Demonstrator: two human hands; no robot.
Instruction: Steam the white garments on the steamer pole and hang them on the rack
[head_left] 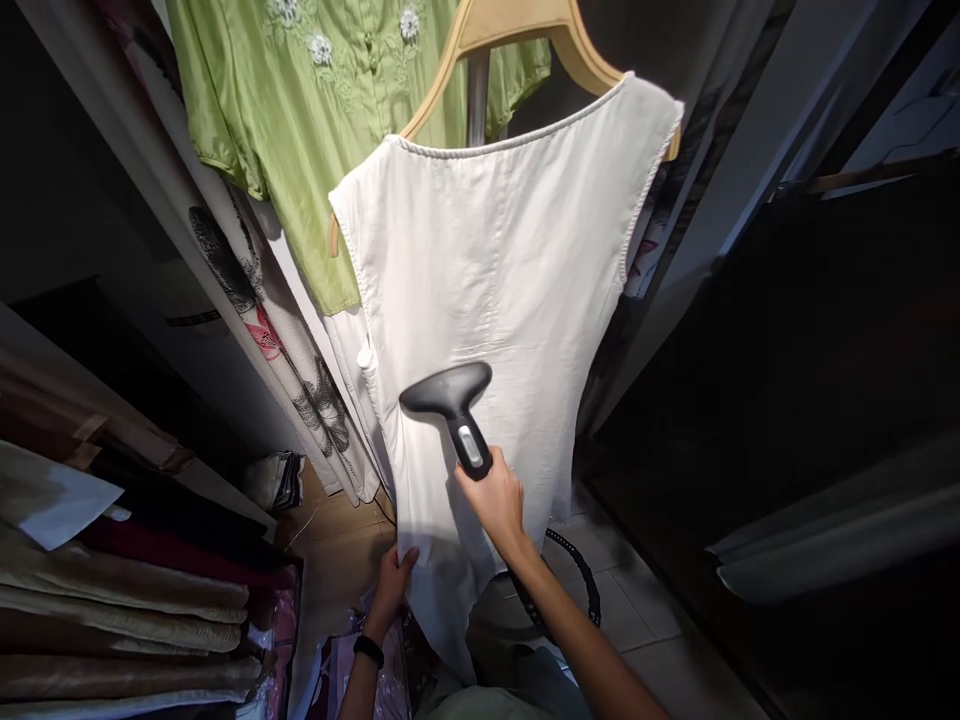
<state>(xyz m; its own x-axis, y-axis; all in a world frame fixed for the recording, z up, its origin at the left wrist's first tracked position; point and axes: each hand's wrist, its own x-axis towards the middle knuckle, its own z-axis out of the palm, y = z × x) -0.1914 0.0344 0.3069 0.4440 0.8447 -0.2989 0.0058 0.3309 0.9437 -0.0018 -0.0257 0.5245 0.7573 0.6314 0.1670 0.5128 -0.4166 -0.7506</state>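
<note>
A white sleeveless top point(480, 240) hangs on a wooden hanger point(517, 22). My right hand point(495, 500) grips the handle of a black garment steamer point(450, 390), its wide head lying against the top's lower middle part. A dark ribbed hose point(581, 560) shows below, partly behind my right forearm. Lower left, my left hand point(394, 575) pinches the top's hem side between thumb and fingers, drawing the cloth downward. A black band point(368, 651) sits on my left wrist.
Behind the top hangs a green embroidered blouse point(300, 130), near a metal pole point(478, 95). A floral curtain point(277, 330) falls at the left. Folded fabrics point(127, 610) are stacked lower left, and plastic-wrapped packages point(360, 660) lie by my left arm. Floor tiles point(630, 600) show at lower right.
</note>
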